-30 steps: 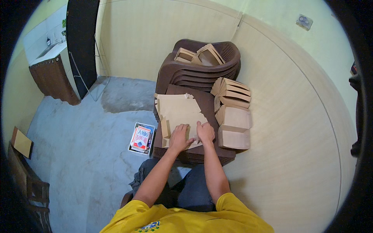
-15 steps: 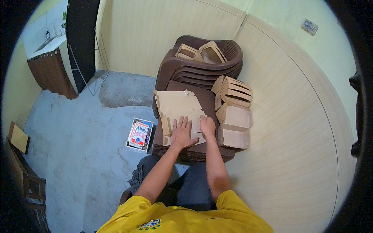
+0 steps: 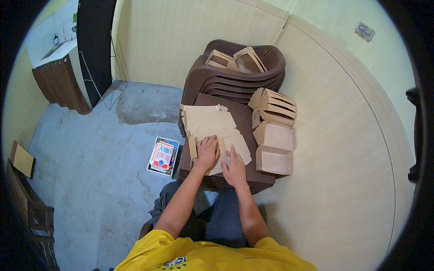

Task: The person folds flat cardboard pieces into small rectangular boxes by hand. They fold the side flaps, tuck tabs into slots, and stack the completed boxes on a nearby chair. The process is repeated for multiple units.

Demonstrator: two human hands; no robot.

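Note:
A flat brown cardboard box blank (image 3: 209,119), with creases and side flaps, lies on the seat of a stacked brown plastic chair (image 3: 242,110). On its near part, my left hand (image 3: 208,152) presses down with bent fingers drawn together at a folded strip of the card. Just right of it, my right hand (image 3: 234,170) rests at the near right part of the same blank, fingers stretched out and thumb apart. Both palms hide some of the near edge and its flaps.
Folded open cardboard boxes (image 3: 275,147) stand along the chair's right side, with more nested boxes (image 3: 271,106) behind them. Another box (image 3: 249,62) sits on the chair's back. A white crate (image 3: 159,171) with packets is on the floor at left. A wood-panelled wall (image 3: 334,149) runs close on the right.
My left hand has gone from lying flat and spread to bent fingers. My right hand has opened from a fist and moved nearer me and slightly left. The blank's right part now spreads out further right.

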